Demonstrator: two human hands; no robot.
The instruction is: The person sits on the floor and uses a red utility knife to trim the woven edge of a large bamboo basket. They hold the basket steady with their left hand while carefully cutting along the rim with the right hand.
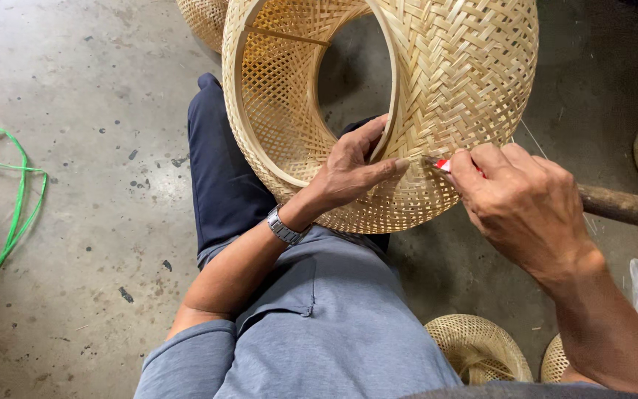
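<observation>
A large woven bamboo shade (459, 81) rests tilted on the person's lap above the concrete floor (90, 222). The left hand (348, 174) holds its inner rim, fingers closed over the edge, thumb pressed on the outer weave. The right hand (526, 207) has its fingers pinched together on a small red-tipped tool (441, 165) touching the weave. Smaller baskets (478, 347) lie nearby.

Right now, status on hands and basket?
Left hand grips woven basket rim. Right hand presses small red-tipped tool to weave. Wooden handle beside right hand.
</observation>
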